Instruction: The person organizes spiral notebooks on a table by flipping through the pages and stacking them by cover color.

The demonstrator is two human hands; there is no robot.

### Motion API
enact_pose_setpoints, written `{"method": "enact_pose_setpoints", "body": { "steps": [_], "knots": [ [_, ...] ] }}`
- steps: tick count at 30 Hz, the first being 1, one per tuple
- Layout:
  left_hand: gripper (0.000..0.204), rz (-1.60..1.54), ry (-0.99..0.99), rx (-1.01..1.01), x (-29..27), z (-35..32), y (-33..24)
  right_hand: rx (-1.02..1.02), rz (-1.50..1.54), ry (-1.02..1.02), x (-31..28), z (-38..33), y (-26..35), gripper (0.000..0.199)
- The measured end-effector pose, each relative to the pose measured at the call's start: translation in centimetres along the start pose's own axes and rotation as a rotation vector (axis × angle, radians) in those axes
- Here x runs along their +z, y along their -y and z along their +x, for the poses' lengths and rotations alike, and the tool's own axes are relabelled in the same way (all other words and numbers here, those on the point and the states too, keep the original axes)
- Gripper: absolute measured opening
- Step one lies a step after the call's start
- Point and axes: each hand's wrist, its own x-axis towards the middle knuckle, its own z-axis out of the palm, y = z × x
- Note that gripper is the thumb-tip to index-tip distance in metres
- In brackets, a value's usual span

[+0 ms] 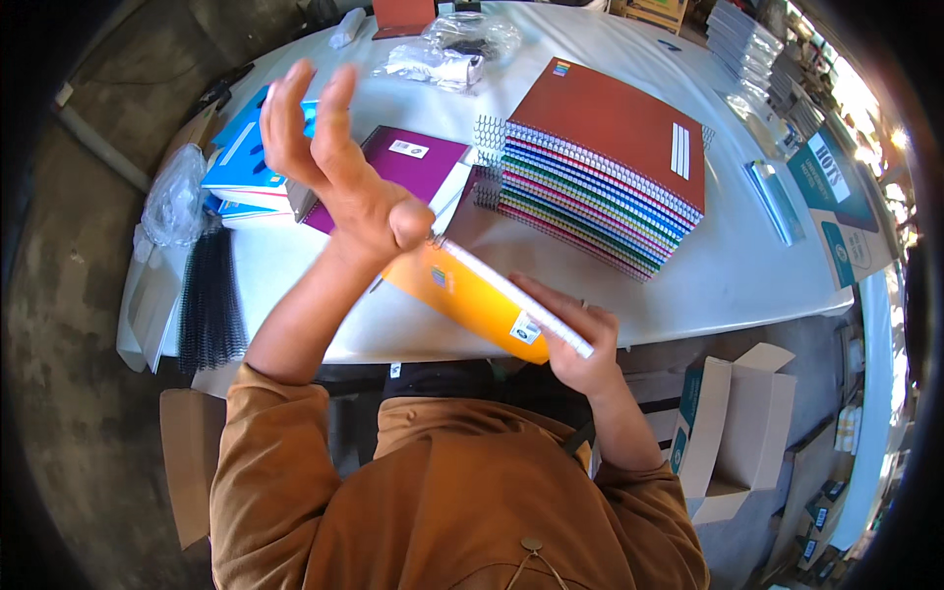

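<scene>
My right hand (582,344) is closed round one end of a yellow-orange notebook (462,295), held tilted over the table's front edge with its white page edge upward. Raised at the notebook's other end is my left hand (344,187), its fingers stretched up and apart. The thumb side of that hand lies against or just over the notebook's corner; I cannot tell which. Behind the left hand a purple notebook (421,175) lies on the table. Right of it stands a tall stack of spiral-bound notebooks (610,128) with a reddish-brown cover on top and edges of several colours.
Blue-covered books (236,162) are piled at the left, beside a clear plastic bag (177,202) and black binding coils (209,305) hanging over the edge. A printed carton (836,202) stands at the right. An open cardboard box (737,423) sits below the table.
</scene>
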Motion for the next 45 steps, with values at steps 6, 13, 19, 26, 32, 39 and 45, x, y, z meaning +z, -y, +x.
{"method": "enact_pose_setpoints", "body": {
  "steps": [6,13,19,26,32,39,45],
  "knots": [
    [0.099,-0.016,0.356,0.090,-3.8,-3.0,-0.3,-0.254,-0.109,0.011,-0.3,1.0,0.6,0.027],
    [0.074,-0.111,0.439,0.110,-4.7,-8.5,-6.8,-0.271,-0.142,0.035,-0.5,-0.7,0.2,0.038],
    [0.088,-0.102,0.551,-0.109,-4.7,-5.8,-6.5,-0.273,-0.155,0.050,0.5,-0.5,2.0,0.037],
    [0.094,-0.138,0.545,-0.033,-4.0,-6.2,-7.0,-0.319,-0.078,0.040,-0.2,-1.1,0.8,0.040],
    [0.094,-0.415,0.343,0.388,-3.3,-6.8,-7.9,-0.307,-0.259,-0.055,-0.6,-1.5,0.8,0.040],
    [0.095,-0.509,0.453,0.094,-3.2,-8.8,-10.2,-0.262,-0.157,-0.119,-0.2,-1.0,0.7,0.042],
    [0.108,-0.349,0.689,-0.017,-2.2,-8.4,-10.4,-0.291,-0.191,-0.106,0.0,-1.2,0.9,0.046]
  ]
}}
